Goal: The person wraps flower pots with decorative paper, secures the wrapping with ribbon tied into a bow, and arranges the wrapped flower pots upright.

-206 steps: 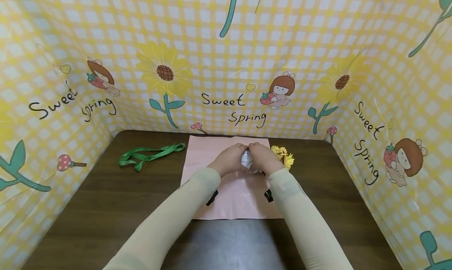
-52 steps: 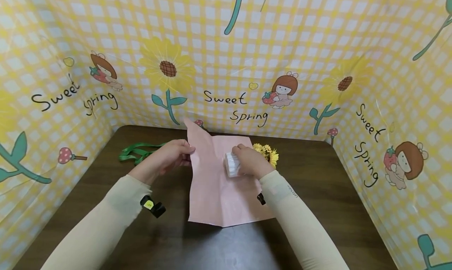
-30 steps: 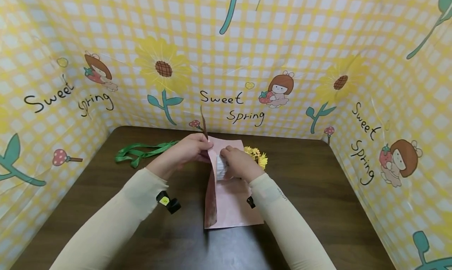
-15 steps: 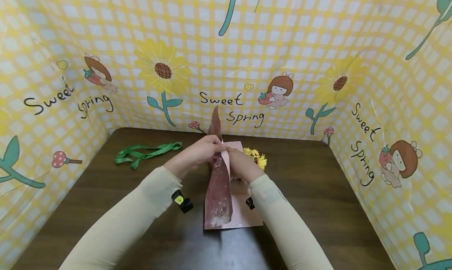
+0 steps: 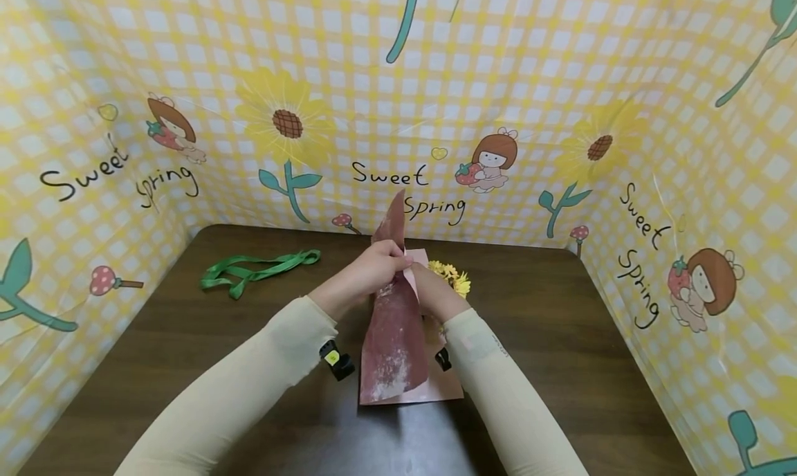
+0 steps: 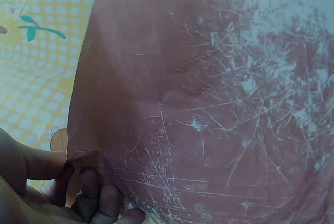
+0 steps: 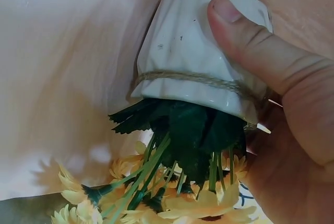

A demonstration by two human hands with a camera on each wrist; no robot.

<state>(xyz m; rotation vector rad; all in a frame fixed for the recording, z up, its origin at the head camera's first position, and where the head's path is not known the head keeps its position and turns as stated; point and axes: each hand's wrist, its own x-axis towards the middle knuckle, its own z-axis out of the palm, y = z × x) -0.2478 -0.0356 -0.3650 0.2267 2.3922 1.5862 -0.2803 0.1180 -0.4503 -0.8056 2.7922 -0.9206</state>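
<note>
White pot (image 7: pixel 177 46) in the fold of pink paper (image 5: pixel 395 344); right hand (image 7: pixel 300 93) has fingers clamped round it, left hand (image 5: pixel 373 265) pinches the paper's edge near it. I'd judge an uneven pull could crease the paper or crush flowers (image 7: pixel 206 203) at the pot's mouth.

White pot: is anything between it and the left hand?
Yes: the raised flap of pink paper. The left hand pinches its edge; the white pot is on the other side, in the right hand.
</note>
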